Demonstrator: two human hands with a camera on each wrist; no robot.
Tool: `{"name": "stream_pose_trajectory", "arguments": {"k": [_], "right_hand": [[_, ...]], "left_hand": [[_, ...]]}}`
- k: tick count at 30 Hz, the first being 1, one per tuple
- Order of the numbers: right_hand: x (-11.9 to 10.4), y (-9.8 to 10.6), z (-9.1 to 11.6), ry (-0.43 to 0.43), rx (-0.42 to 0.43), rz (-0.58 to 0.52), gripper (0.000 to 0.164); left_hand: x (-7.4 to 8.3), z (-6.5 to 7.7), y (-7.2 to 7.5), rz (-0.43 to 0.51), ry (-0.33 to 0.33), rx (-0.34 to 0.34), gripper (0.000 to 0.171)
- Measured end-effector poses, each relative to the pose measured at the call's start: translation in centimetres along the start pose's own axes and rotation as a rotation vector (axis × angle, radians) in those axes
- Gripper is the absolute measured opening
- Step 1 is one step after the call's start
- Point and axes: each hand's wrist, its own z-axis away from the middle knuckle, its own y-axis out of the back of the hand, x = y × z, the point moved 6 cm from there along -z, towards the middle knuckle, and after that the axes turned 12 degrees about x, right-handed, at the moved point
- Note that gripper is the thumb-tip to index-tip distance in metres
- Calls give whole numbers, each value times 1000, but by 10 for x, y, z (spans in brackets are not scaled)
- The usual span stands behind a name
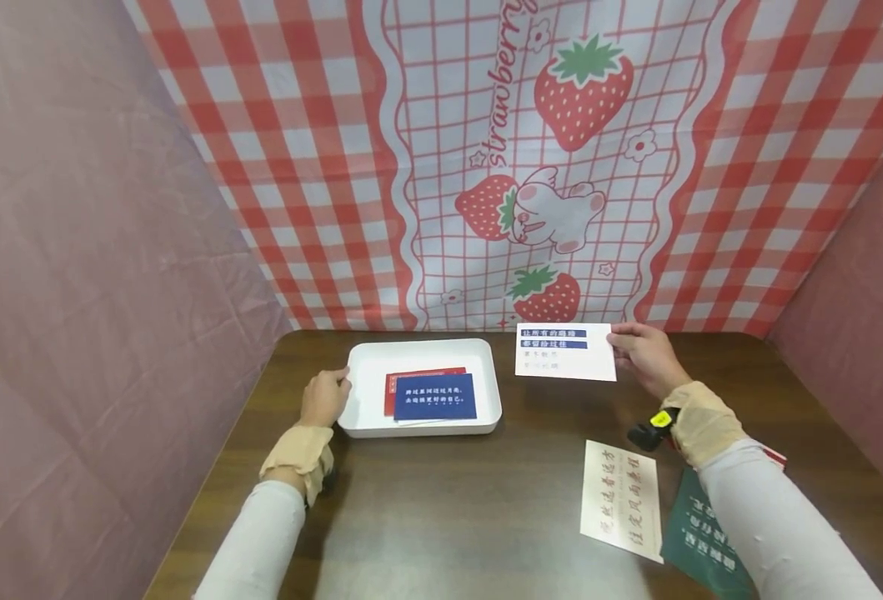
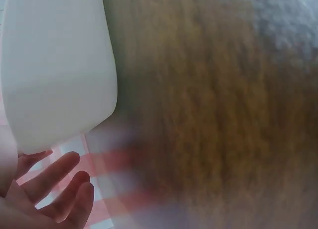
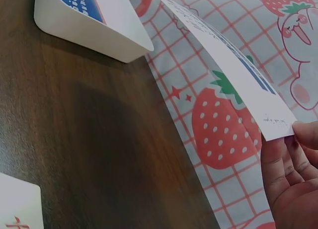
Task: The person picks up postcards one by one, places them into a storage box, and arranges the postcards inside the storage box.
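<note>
My right hand (image 1: 647,358) pinches the right edge of a white card (image 1: 564,371) with blue bands of lettering, held up off the table. In the right wrist view the card (image 3: 233,72) slants away from the thumb and fingers. At the left end of a shallow white tray (image 1: 418,432), my left hand (image 1: 326,397) holds the rim. The left wrist view shows its loosely curled fingers (image 2: 59,179) by the tray's end, with the thumb partly cut off. Inside the tray, a blue card (image 1: 435,397) overlaps a red card (image 1: 426,372).
A cream card (image 1: 621,500) with brown lettering lies on the dark wooden table (image 1: 456,517). Beside it a green card (image 1: 699,533) is partly hidden under the right forearm, with a red-edged piece (image 1: 775,457) behind. A strawberry-print cloth (image 1: 486,208) hangs at the back.
</note>
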Motion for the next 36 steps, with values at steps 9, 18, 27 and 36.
{"name": "stream_pose_trajectory", "arguments": {"k": [9,18,27,36], "right_hand": [[0,-10,5,-28,-27,-7,24],[3,-19,6,-43,-34,7,32],[1,-32,6,-47,-68,-21,30],[0,-43,7,-38,-84,-21,21]], "left_hand": [[4,-1,0,-5,-80,65,30],[2,-2,-3,-8,-72,48,32],[-2,-2,-4,-13,-60,40,32],[-2,-3,-4,-8,-59,46,32]]}}
